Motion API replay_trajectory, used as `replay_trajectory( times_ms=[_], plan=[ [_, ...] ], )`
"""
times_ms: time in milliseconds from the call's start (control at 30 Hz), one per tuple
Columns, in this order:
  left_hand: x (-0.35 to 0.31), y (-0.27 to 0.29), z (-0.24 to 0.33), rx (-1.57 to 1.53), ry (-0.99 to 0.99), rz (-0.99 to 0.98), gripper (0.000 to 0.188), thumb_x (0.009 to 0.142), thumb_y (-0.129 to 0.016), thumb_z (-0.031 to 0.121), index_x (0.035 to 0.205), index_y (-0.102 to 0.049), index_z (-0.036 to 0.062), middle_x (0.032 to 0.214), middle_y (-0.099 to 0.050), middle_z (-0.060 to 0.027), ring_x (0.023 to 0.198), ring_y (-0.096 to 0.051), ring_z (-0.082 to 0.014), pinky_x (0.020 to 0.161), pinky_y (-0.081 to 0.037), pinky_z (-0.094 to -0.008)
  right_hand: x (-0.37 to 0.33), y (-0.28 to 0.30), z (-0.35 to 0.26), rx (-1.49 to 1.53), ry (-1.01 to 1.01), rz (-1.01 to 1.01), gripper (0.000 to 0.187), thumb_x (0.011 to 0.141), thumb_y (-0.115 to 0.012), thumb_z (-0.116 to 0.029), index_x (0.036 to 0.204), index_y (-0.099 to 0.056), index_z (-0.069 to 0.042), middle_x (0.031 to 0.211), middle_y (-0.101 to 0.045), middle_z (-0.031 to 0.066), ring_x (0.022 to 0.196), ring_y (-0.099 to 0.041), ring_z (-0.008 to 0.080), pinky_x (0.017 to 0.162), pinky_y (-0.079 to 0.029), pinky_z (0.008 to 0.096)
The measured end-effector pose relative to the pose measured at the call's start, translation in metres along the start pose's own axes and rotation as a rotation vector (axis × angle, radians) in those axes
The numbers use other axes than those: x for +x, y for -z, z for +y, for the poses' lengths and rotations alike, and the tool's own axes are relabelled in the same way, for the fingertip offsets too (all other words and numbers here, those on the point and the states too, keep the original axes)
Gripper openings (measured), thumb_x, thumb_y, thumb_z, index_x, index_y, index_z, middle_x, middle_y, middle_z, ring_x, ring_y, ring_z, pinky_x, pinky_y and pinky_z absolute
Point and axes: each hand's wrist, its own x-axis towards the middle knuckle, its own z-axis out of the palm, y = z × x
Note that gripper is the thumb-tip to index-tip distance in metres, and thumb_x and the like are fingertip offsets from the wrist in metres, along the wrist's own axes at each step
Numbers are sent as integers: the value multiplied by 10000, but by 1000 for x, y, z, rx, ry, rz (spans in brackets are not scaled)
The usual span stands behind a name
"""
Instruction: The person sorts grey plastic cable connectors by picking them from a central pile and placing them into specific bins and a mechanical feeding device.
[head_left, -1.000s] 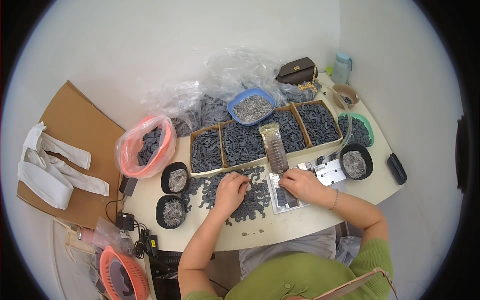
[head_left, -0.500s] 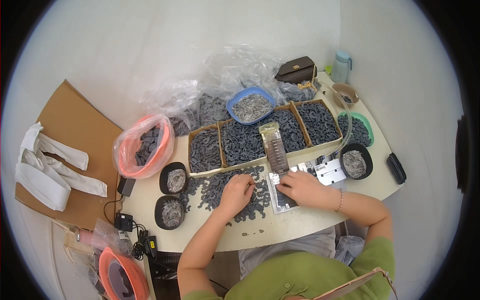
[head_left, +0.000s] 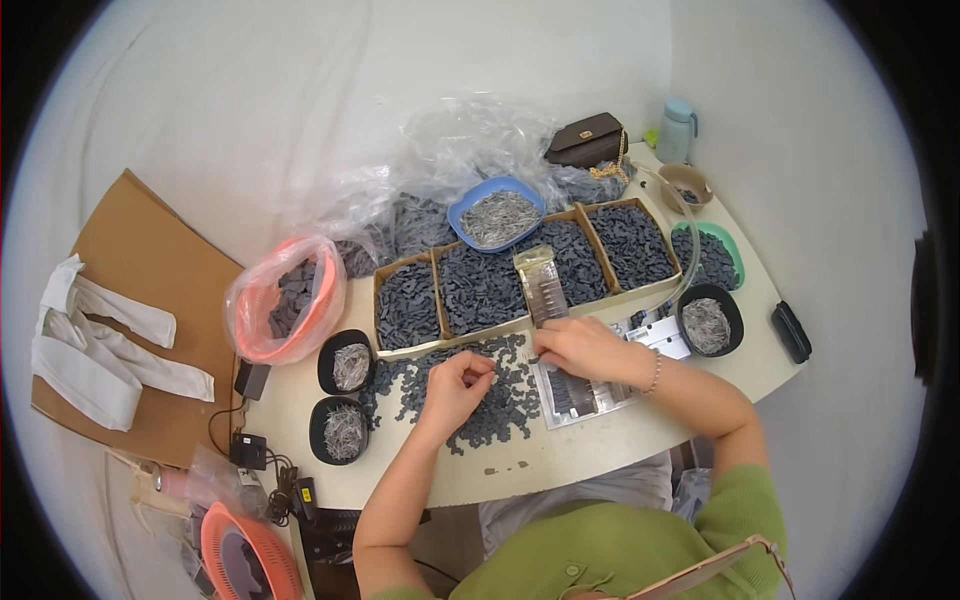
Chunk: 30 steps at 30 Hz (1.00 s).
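My left hand point(head_left: 458, 388) is over a loose pile of small dark grey plastic parts point(head_left: 508, 412). Its thumb and fingers are pinched together, and whatever lies between them is too small to name. My right hand point(head_left: 588, 348) reaches across a flat metal fixture point(head_left: 565, 418) on the table. Its fingers are bent together at the lower end of a clear, ribbed plastic block point(head_left: 543, 285), and the fingertips' grip is hidden. Dark grey pieces sit in rows in the fixture below that hand.
Cardboard trays point(head_left: 407, 349) of grey parts line the back. Metal pins fill a blue bowl point(head_left: 458, 222) and black bowls point(head_left: 322, 447) point(head_left: 738, 318). A clear hose point(head_left: 690, 262) curves down at the right. A bagged pink basket point(head_left: 240, 310) stands at the left.
My right hand has moved up and left from the fixture toward the clear block, uncovering rows of pieces. My left hand has shifted slightly left, still pinched.
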Motion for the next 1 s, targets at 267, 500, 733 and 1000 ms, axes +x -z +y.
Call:
replay_trajectory(
  times_ms=[267, 500, 733, 1000],
  plan=[
    [8, -24, 17, 31, -172, -65, 129, 777, -673, -47, 894, -642, -2, 835, -614, -61, 724, -602, -119, 656, -487, -246, -30, -20, 15, -84, 154, 181, 125, 781, -590, -112, 898, -610, -72, 842, -591, 73, 790, -627, 266, 673, -520, 371],
    [7, -39, 16, 46, -229, -23, 122, 777, -668, -52, 885, -646, 1, 822, -607, -73, 677, -604, -144, 621, -488, -252, -42, -25, 5, -309, 341, 214, 141, 721, -594, -97, 832, -609, -11, 799, -582, 75, 794, -614, 228, 663, -514, 328],
    [17, -65, 22, 309, -474, 36, 173, 757, -657, -31, 912, -640, 45, 850, -611, -95, 759, -638, -236, 657, -519, -327, -54, -14, 1, -417, 355, 211, 336, 743, -596, -90, 1064, -647, -4, 1092, -639, 113, 1000, -623, 261, 846, -512, 346],
    [-6, -74, 29, 818, -721, -108, 315, 728, -570, 44, 1024, -615, -54, 1019, -597, -142, 952, -596, -281, 758, -529, -333, -98, 65, 56, -187, -122, 436, 227, 774, -612, -58, 994, -671, -63, 972, -662, 120, 904, -633, 298, 793, -510, 390]
  ],
)
